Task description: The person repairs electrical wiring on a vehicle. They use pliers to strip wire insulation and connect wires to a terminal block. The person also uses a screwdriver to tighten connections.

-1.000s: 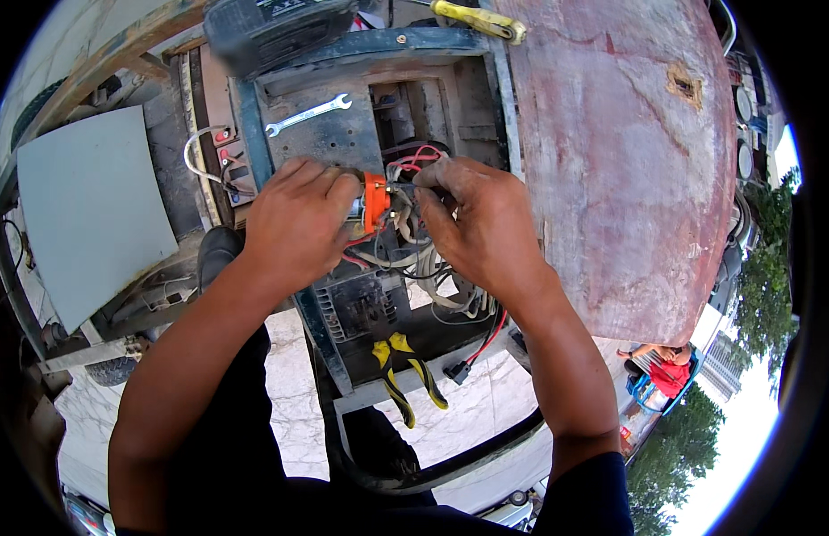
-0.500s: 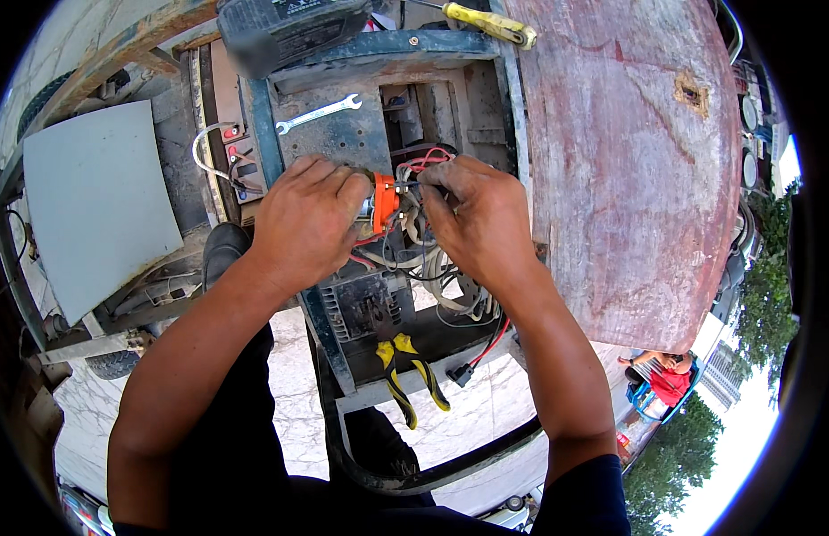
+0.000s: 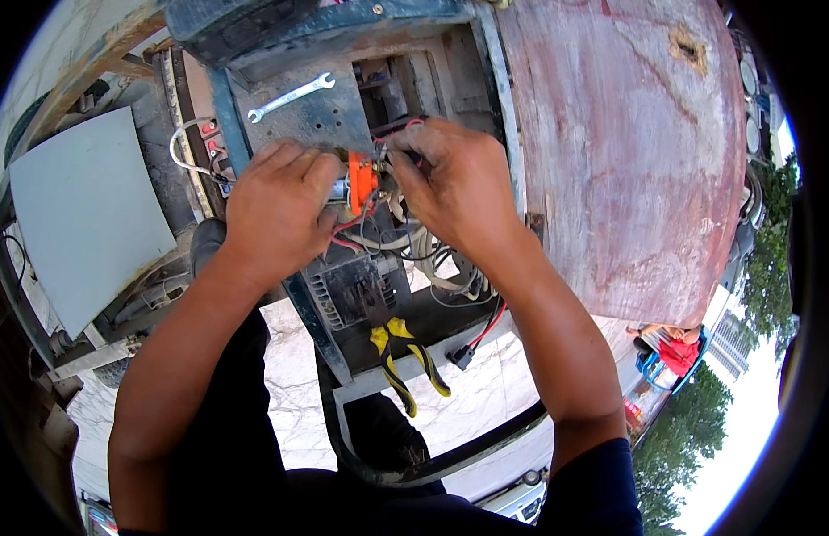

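My left hand [image 3: 285,201] is closed around the silver body of a small cylindrical electrical part with an orange end cap [image 3: 362,183]. Metal terminals stick out of the cap toward the right. My right hand [image 3: 454,179] pinches a wire at those terminals, thumb and fingertips close to the cap. The tip of that wire is mostly hidden by the fingers. Below the cap hang red wires [image 3: 347,239] and a bundle of pale cables [image 3: 423,255]. All this is held over an open metal frame [image 3: 231,112].
A wrench [image 3: 291,98] lies on the metal plate beyond my hands. Yellow-and-black pliers [image 3: 410,362] rest at the frame's near side, beside a black connector [image 3: 462,357]. A worn reddish board [image 3: 620,170] is at right, a grey panel [image 3: 93,223] at left.
The whole view has shifted, so things sit further up and left. The yellow-handled screwdriver at the top has almost left the picture. Both hands keep their grip at the orange-capped part.
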The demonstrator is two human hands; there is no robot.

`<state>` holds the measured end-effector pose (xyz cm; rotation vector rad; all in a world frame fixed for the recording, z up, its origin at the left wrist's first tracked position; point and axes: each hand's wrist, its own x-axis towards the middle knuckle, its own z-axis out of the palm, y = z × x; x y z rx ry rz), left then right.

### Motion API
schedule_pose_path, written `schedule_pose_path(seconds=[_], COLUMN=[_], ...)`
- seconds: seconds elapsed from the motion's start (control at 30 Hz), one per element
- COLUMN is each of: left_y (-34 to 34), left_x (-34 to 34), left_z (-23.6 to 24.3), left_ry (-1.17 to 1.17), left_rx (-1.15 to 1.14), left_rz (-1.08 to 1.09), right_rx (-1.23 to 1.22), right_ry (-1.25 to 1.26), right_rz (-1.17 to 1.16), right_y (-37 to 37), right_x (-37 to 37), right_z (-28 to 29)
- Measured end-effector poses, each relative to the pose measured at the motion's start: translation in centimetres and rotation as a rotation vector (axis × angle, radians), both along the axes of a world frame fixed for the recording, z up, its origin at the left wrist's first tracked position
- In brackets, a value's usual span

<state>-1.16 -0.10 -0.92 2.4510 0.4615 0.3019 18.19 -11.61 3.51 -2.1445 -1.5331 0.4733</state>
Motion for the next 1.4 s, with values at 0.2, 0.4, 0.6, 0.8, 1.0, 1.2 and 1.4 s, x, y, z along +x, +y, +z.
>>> schedule_pose_path(seconds=[0.2, 0.4, 0.6, 0.8, 1.0, 1.2, 1.4], left_y=[-0.1, -0.3, -0.1, 0.1, 0.0, 0.2, 0.1], left_x=[0.1, 0.1, 0.2, 0.5, 0.6, 0.6, 0.7], left_z=[-0.2, 0.0, -0.2, 0.2, 0.5, 0.3, 0.4], left_ry=[0.01, -0.003, -0.073, -0.066, -0.026, -0.028, -0.037], left_rx=[-0.009, -0.014, 0.044, 0.084, 0.042, 0.022, 0.036], left_rz=[0.014, 0.038, -0.087, -0.167, -0.154, -0.155, -0.155], right_rx=[0.072, 0.138, 0.118, 0.092, -0.047, -0.105, -0.135], right_ry=[0.096, 0.108, 0.122, 0.149, 0.165, 0.161, 0.199], right_rz=[-0.009, 0.018, 0.009, 0.055, 0.224, 0.295, 0.268], right_y=[0.0, -0.1, -0.2, 0.1, 2.3, 3.7, 3.6], right_x=[0.6, 0.9, 1.2, 2.0, 3.4, 3.9, 4.1], right_z=[-0.7, -1.3, -1.8, -1.3, -0.4, -0.7, -0.2])
